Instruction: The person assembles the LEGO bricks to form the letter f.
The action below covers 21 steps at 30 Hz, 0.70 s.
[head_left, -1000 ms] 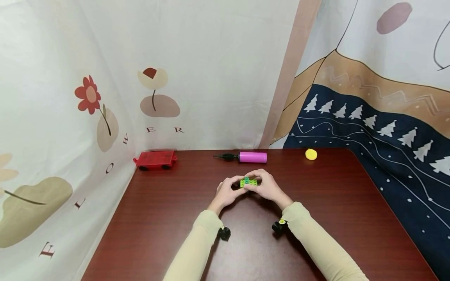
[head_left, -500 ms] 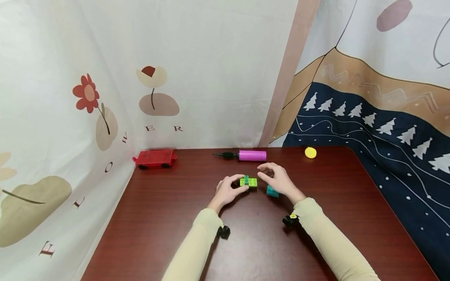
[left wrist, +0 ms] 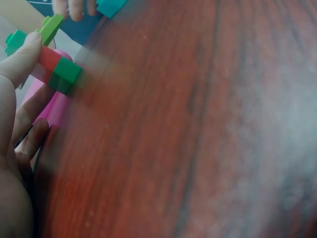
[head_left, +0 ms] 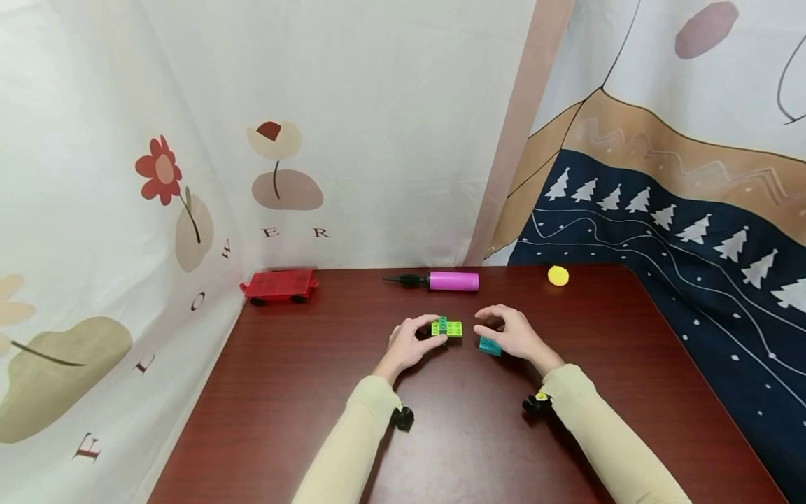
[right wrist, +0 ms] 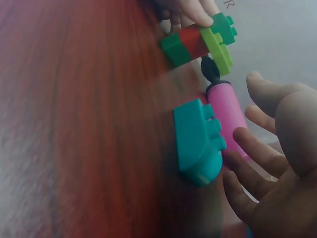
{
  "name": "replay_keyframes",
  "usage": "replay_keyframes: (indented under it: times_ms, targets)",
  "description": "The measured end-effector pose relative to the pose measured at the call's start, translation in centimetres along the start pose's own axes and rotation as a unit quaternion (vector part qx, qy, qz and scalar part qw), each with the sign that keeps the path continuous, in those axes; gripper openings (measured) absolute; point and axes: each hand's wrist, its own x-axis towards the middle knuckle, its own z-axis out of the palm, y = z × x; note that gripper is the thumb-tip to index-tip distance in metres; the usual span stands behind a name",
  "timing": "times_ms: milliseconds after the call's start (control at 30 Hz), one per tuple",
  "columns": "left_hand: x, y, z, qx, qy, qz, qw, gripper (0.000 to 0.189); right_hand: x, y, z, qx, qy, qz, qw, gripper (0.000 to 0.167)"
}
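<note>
My left hand (head_left: 408,347) pinches a small stack of toy building bricks (head_left: 453,329) between thumb and fingers. In the right wrist view the stack has a green brick low down, a red brick (right wrist: 193,41) above it, a lime brick (right wrist: 216,49) reaching out sideways and another green one on top. Over a teal brick (head_left: 488,346) to the right hovers my right hand (head_left: 515,336), its fingers spread and loosely bent. The right wrist view shows this teal brick (right wrist: 190,136) with studs and one rounded end; a gap separates it from the fingertips.
A red toy wagon (head_left: 279,285) stands at the table's far left corner. Along the back edge lie a pink hand pump (head_left: 453,281) with a black nozzle and a yellow round object (head_left: 557,276). Printed curtains hang behind the table (head_left: 466,427).
My right hand has let go of the brick stack and moved right to the teal brick, which has come into view. The left hand has kept its hold in place.
</note>
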Motion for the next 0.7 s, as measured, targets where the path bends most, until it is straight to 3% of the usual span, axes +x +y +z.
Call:
replay_keyframes:
  times_ms: [300,700]
  targets:
    - [-0.2,0.1,0.0,-0.004,0.000,-0.002,1.0000,0.049,-1.6,0.7,-0.5,-0.033,-0.034,-0.001,0.9989,0.037]
    - [0.0,0.0,0.1,-0.003,0.002,-0.003,1.0000,0.050,-2.5,1.5,-0.8,-0.034,-0.063,0.002,0.9975,0.047]
